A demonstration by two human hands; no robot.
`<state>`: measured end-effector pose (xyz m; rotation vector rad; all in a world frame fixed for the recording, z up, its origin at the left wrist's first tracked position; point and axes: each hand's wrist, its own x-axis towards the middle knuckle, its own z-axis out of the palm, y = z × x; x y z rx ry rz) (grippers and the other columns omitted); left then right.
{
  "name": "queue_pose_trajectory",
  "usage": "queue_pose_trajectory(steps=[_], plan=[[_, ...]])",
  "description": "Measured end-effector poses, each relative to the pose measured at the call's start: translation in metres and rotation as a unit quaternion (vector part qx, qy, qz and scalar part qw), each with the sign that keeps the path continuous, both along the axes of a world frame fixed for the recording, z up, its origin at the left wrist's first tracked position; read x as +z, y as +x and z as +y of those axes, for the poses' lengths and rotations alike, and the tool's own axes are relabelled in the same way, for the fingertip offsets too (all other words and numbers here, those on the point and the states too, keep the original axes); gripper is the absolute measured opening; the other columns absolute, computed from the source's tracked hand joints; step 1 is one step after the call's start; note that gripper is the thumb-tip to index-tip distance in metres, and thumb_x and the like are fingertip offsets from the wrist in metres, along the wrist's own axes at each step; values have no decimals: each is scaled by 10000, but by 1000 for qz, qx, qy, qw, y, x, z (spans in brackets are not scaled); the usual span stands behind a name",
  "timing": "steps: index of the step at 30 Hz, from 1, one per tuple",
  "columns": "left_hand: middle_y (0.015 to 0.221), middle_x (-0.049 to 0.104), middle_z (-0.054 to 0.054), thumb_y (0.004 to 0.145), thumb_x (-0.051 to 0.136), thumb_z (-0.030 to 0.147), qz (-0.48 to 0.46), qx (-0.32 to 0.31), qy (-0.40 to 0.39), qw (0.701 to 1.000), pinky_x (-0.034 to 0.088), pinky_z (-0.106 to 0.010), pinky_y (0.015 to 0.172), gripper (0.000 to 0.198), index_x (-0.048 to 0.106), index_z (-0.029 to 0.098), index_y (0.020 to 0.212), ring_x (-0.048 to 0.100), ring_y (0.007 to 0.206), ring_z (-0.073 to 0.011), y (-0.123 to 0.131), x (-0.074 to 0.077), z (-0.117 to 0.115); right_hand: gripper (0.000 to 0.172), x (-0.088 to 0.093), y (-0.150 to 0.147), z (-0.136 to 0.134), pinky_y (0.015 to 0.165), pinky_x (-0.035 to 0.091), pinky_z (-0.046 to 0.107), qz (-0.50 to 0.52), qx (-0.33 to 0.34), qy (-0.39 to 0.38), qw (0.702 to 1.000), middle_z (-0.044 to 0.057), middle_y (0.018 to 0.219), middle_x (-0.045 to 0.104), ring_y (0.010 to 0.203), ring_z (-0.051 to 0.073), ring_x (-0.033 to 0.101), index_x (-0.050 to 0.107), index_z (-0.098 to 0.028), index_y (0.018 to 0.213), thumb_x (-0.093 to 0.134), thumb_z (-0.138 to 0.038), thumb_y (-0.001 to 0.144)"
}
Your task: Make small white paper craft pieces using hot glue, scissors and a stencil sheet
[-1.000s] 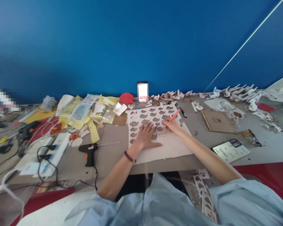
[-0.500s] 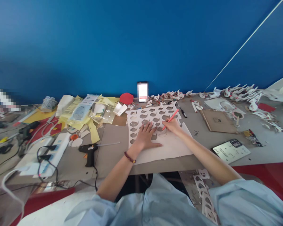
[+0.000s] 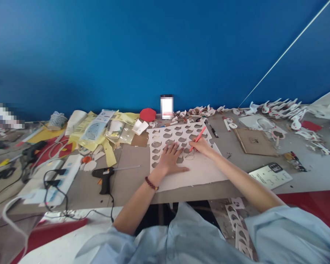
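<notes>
A white sheet [image 3: 198, 170] full of cut-out holes lies on the table in front of me. My left hand [image 3: 171, 158] rests flat on it with fingers spread, pressing it down. My right hand [image 3: 202, 146] grips a red pen [image 3: 197, 138], its tip touching the sheet beside a small traced outline [image 3: 189, 156]. A red bead bracelet [image 3: 151, 183] circles my left wrist.
A black glue gun [image 3: 104, 175] lies left of the sheet, near a white power strip [image 3: 61, 179] with cables. A phone [image 3: 166, 106] stands against the blue wall. A brown notebook [image 3: 254, 141], a white card [image 3: 270, 176] and white cut-out scraps [image 3: 280, 108] lie to the right.
My right hand and the pen have shifted slightly left along the sheet. The left hand has stayed put.
</notes>
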<state>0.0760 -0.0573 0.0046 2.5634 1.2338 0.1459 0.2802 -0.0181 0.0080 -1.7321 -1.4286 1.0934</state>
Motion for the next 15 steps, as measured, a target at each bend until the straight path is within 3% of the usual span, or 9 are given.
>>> queue_pose_trajectory(steps=[15], plan=[[1550,100,-74,625,359,863,3,-5,5,1000,22,-492,1148,1035,239,245,1446,58,1424,-293,-1,-2,0,239,-2,-1,-1,400,349,235,-40,-59,7,997,-11,371,499,381,116,455,475,-195,446,566,-277,651]])
